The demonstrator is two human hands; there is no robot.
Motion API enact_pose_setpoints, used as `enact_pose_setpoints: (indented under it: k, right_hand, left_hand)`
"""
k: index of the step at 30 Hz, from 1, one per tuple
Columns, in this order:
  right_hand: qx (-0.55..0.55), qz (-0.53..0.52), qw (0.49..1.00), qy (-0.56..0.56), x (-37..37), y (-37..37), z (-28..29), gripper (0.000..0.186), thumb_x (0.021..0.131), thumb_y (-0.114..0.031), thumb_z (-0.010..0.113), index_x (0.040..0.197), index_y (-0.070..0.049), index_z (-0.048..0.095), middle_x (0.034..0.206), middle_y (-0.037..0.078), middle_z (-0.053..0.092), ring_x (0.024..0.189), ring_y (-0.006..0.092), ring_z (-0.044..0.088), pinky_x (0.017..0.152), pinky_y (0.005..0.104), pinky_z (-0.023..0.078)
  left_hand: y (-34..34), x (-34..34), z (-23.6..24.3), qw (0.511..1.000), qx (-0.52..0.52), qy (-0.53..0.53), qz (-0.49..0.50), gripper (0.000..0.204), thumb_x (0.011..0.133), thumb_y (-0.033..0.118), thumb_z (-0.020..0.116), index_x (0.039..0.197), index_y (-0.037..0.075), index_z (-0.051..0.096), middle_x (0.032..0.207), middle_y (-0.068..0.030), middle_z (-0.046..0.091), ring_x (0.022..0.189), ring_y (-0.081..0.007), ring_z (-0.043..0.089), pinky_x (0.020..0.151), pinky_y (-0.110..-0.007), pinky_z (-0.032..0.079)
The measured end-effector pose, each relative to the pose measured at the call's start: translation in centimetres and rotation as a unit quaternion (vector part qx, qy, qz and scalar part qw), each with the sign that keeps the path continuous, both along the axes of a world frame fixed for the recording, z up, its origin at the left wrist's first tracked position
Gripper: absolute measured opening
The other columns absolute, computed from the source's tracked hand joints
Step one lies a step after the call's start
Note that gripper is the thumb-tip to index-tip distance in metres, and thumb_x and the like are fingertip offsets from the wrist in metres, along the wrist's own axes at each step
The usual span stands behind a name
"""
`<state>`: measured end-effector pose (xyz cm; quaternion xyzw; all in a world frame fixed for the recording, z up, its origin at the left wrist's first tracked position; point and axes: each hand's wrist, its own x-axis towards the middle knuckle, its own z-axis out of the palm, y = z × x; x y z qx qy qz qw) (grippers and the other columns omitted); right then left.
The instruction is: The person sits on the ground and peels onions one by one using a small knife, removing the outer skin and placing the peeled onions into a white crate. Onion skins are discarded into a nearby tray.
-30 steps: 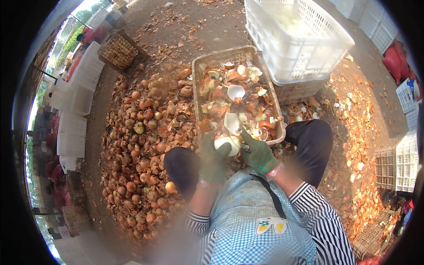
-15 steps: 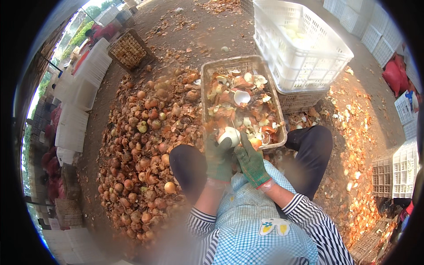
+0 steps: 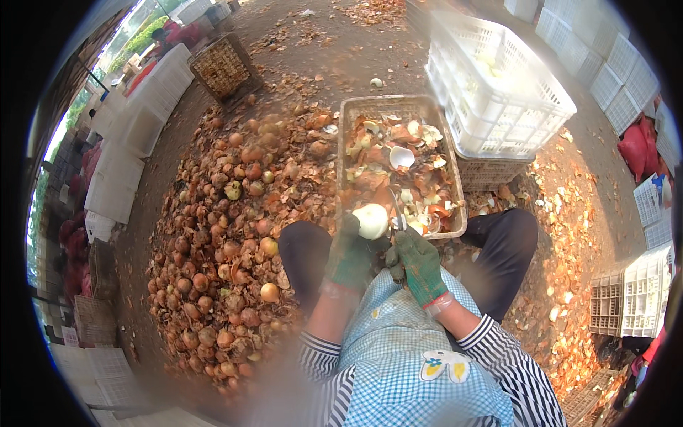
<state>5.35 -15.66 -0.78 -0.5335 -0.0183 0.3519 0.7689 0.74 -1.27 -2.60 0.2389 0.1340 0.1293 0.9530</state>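
Note:
In my gloved left hand [image 3: 347,257] is a peeled white onion [image 3: 371,221], held over the near edge of a shallow crate [image 3: 344,160]. My gloved right hand [image 3: 420,265], just to its right, is closed around a knife [image 3: 398,211]. The knife's thin blade points up and away, beside the onion and apart from it. Onion skins and pale scraps [image 3: 400,157] fill much of the crate between my knees. Both gloves are green and dark with dirt.
A large heap of unpeeled onions [image 3: 231,270] and loose skins covers the ground at left. White plastic crates [image 3: 491,107] with pale onions inside stand beyond the scrap crate, at right. A brown crate [image 3: 220,67] sits far left. More crates [image 3: 629,292] line the right.
My hands have drawn apart, and the right one has turned so that the knife blade shows clearly. The orange piece by the right fingers is no longer there. The whole view has shifted slightly.

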Motion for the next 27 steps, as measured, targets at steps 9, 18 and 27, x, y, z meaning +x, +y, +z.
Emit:
enact_pose_setpoints:
  k: [9, 18, 27]
  right_hand:
    - [-0.231, 0.176, 0.901, -0.321, 3.7, -2.8, 0.4, 0.072, 0.099, -0.037, 0.057, 0.155, -0.005, 0.025, 0.086, 0.018, 0.068, 0.074, 0.022, 0.066, 0.075, 0.0323, 0.053]
    - [-0.143, 0.118, 0.961, -0.206, 3.3, -1.1, -0.7, 0.048, 0.1, -0.032, 0.058, 0.142, -0.01, 0.052, 0.078, 0.004, 0.066, 0.062, 0.0118, 0.06, 0.061, 0.0265, 0.05]
    - [-0.185, 0.059, 0.964, -0.18, 5.6, -2.2, -3.0, 0.07, 0.099, -0.042, 0.057, 0.152, -0.004, 0.032, 0.071, 0.007, 0.062, 0.055, 0.0147, 0.059, 0.051, 0.0282, 0.047]
  left_hand:
    - [0.5, -0.5, 4.3, 0.771, 0.572, 0.28, 0.009, 0.093, 0.072, 0.028, 0.087, 0.146, 0.0, 0.039, 0.125, -0.018, 0.062, 0.106, -0.0227, 0.066, 0.088, -0.032, 0.055]
    - [-0.6, -1.5, 4.6, 0.883, 0.412, 0.219, -0.041, 0.073, 0.076, 0.019, 0.083, 0.137, -0.002, 0.051, 0.122, -0.0172, 0.064, 0.108, -0.0243, 0.065, 0.09, -0.034, 0.055]
    - [0.1, -1.7, 1.5, 0.998, 0.014, 0.028, 0.053, 0.065, 0.081, 0.009, 0.072, 0.137, -0.006, 0.043, 0.124, -0.0195, 0.057, 0.11, -0.035, 0.062, 0.098, -0.05, 0.054]
